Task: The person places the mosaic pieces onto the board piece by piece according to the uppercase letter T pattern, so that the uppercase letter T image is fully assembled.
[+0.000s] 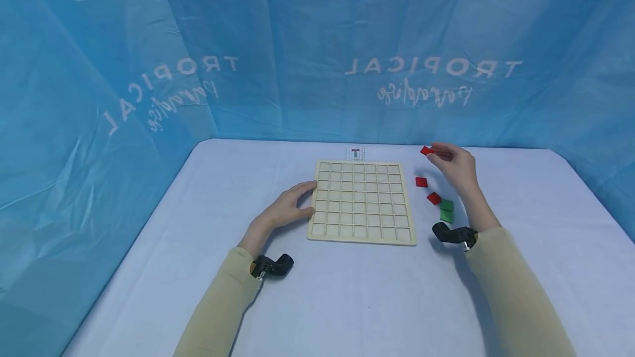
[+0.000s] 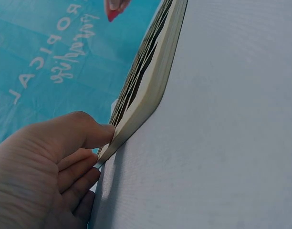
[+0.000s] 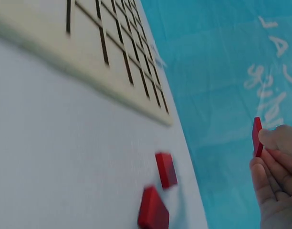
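A pale wooden grid board (image 1: 361,241) with square recesses lies on the white table. My left hand (image 1: 286,206) touches its left edge with the thumb and fingertips spread apart; in the left wrist view the thumb (image 2: 91,133) rests against the rim. My right hand (image 1: 457,168) pinches a red square tile (image 1: 426,150) between thumb and fingers, raised above the table beyond the board's right side. Two more red tiles, one (image 1: 421,182) farther back and one (image 1: 434,198) nearer, lie right of the board. Beside them are two green tiles (image 1: 446,205), touching or nearly so.
A small printed card (image 1: 355,153) with a grid and a red and green pattern lies at the board's far edge. Blue printed sheeting (image 1: 307,114) hangs behind the table (image 1: 327,302) and along its sides. Each wrist wears a black camera mount (image 1: 278,265).
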A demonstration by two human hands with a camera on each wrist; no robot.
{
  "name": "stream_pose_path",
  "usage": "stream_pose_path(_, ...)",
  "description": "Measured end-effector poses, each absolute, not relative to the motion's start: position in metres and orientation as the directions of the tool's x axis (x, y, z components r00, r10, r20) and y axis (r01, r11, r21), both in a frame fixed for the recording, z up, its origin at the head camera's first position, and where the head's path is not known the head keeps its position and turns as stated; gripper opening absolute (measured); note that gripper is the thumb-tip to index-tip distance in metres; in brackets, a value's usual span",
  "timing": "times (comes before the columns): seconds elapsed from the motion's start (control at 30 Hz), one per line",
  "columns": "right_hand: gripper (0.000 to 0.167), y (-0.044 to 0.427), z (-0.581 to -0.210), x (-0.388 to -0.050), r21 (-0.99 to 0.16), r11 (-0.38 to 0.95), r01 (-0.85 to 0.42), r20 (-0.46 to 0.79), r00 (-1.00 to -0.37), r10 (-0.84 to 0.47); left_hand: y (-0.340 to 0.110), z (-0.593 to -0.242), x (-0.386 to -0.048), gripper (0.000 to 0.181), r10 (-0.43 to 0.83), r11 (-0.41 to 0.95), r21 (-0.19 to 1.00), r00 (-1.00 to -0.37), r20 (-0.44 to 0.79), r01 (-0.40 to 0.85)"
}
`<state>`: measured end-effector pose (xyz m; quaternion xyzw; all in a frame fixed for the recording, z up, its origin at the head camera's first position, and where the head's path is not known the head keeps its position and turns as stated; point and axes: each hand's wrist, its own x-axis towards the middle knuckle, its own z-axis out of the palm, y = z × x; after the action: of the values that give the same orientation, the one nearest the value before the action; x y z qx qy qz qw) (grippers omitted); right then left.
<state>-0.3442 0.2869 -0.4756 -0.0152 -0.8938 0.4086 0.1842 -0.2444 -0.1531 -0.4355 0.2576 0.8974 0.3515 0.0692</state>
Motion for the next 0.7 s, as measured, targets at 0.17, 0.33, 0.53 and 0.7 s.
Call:
stream_pose_path(0.17,0.053,0.268,-0.475,-0.353,-0.755,0.643,-0.130,0.295,-0.943,0.155,-0.153,-0.437,-0.245,0.066,0.508,0.625,0.663,-0.860,0.054,0.411)
stream_pose_path(0.33,0.050,0.229,-0.432,-0.324,-0.814,0.564,-0.141,0.239,-0.965,0.105,-0.155,-0.437,-0.245,0.067,0.502,0.628,0.667,-0.864,0.048,0.401)
stream_pose_path(0.53,0.043,0.186,-0.393,-0.297,-0.854,0.479,-0.202,0.232,-0.973,0.003,-0.155,-0.438,-0.246,0.068,0.491,0.641,0.660,-0.870,0.041,0.392)
stream_pose_path(0.7,0.041,0.170,-0.395,-0.299,-0.860,0.449,-0.240,0.252,-0.967,-0.036,-0.153,-0.436,-0.245,0.067,0.503,0.632,0.662,-0.863,0.044,0.403)
